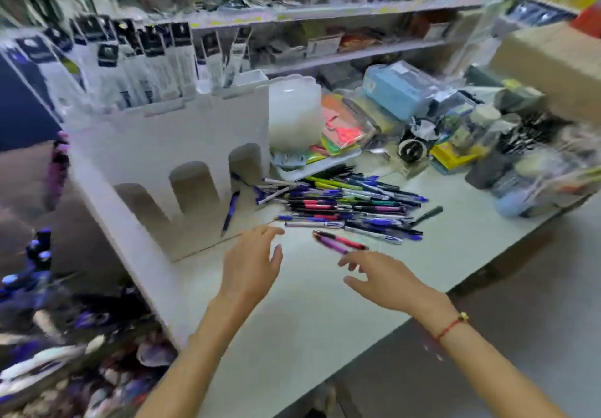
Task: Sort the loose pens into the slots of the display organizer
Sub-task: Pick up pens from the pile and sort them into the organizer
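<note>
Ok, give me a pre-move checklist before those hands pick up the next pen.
1. Left hand free: ok, fingers spread, holding nothing.
2. Right hand free: ok, open, its fingertips just short of the two loose pens.
3. Those two pens apart from the pen pile: ok, they lie alone on the table.
4. Organizer within reach: ok, it stands just left of the pile.
5. Slots free for pens: cannot tell, only its side wall shows.
6. Blue pen leaning on the organizer, stable: cannot tell.
</note>
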Tool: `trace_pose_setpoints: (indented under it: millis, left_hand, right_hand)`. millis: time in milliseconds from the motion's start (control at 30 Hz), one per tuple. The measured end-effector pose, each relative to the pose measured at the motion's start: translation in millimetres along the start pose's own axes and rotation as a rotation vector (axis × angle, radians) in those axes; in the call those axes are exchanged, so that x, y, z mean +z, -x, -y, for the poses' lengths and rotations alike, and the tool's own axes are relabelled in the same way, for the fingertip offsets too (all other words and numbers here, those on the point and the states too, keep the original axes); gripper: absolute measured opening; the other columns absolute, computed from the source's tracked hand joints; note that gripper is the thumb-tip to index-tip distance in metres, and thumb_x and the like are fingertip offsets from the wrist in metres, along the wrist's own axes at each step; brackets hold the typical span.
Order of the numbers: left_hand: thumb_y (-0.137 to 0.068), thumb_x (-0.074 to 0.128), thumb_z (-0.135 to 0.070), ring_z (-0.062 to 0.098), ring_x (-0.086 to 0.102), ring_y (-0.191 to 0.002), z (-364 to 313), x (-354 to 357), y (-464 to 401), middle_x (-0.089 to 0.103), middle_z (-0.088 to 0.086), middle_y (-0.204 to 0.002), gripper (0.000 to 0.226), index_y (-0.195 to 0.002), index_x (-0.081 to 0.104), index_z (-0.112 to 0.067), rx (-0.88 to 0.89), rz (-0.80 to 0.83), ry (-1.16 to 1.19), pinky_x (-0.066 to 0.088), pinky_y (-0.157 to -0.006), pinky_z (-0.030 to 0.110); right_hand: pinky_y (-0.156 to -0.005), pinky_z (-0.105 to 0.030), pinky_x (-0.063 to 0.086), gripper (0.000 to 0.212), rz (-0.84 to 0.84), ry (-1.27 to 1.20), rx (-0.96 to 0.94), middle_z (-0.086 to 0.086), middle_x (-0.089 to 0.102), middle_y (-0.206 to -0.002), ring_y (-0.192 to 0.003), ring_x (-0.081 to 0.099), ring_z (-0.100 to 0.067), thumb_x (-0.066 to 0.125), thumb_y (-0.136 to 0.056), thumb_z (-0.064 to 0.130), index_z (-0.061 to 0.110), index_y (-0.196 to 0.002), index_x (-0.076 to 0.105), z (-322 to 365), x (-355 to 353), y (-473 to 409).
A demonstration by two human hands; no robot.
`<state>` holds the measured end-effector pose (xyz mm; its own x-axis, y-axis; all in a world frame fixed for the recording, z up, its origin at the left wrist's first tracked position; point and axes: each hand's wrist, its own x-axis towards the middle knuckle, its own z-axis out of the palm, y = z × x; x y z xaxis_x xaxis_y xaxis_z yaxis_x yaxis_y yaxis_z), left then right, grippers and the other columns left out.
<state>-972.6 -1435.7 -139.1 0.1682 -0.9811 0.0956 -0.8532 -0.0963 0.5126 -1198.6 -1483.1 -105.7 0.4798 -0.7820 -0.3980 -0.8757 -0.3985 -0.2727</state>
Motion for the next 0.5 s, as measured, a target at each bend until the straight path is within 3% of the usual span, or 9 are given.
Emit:
trace_pose_setpoints:
  millis: [100,200,267,333,433,500]
  left_hand:
    - [-0.095,0.052,-0.015,0.019,0.039,-0.134,13,65,-21,0.046,0.001,-0.145,0.04,-0.135,0.051,-0.019,-0.119,0.081,-0.017,0.033,-0.108,0.033]
    - [-0.096,0.049,-0.013,0.024,0.031,-0.14,36,92,-32,0.035,0.007,-0.153,0.048,-0.144,0.041,-0.013,-0.283,0.02,-0.085,0.026,-0.114,0.036]
    - [-0.098,0.045,-0.013,0.027,0.026,-0.143,55,98,-41,0.027,0.011,-0.156,0.051,-0.148,0.033,-0.009,-0.382,-0.026,-0.124,0.023,-0.116,0.039]
    - [-0.098,0.043,-0.012,0.03,0.023,-0.144,71,98,-52,0.023,0.014,-0.157,0.054,-0.149,0.027,-0.005,-0.475,-0.045,-0.165,0.022,-0.116,0.041]
    - [-0.096,0.047,-0.013,0.034,0.031,-0.137,81,97,-70,0.033,0.018,-0.151,0.056,-0.147,0.027,-0.001,-0.621,-0.081,-0.144,0.031,-0.108,0.046]
    - [-0.095,0.052,-0.017,0.037,0.038,-0.129,81,98,-82,0.044,0.02,-0.141,0.053,-0.144,0.035,-0.004,-0.698,-0.134,-0.133,0.035,-0.101,0.048]
  right_hand:
    - [-0.092,-0.033,0.043,0.05,-0.073,0.049,0.03,-0.002,0.046,-0.139,-0.124,0.046,-0.021,0.049,-0.098,0.033,0.022,-0.144,0.034,-41,20,-32]
    - [-0.111,-0.035,0.031,0.062,-0.138,0.084,0.018,-0.006,0.028,-0.155,-0.141,0.028,-0.025,0.051,-0.097,0.03,0.018,-0.151,0.022,-58,48,-60]
    - [-0.114,-0.041,0.029,0.07,-0.204,0.106,-0.033,-0.005,0.028,-0.156,-0.143,0.028,-0.028,0.062,-0.091,0.026,0.019,-0.15,0.027,-68,67,-78]
    - [-0.108,-0.048,0.035,0.072,-0.275,0.123,-0.08,-0.007,0.041,-0.149,-0.136,0.041,-0.032,0.073,-0.081,0.026,0.018,-0.145,0.04,-79,84,-96]
    - [-0.108,-0.049,0.038,0.053,-0.315,0.149,-0.155,-0.006,0.043,-0.148,-0.136,0.042,-0.028,0.048,-0.093,0.033,0.018,-0.144,0.041,-90,99,-115]
    - [-0.112,-0.047,0.032,0.051,-0.332,0.186,-0.218,-0.003,0.038,-0.151,-0.139,0.036,-0.025,0.032,-0.098,0.035,0.019,-0.146,0.038,-93,102,-127]
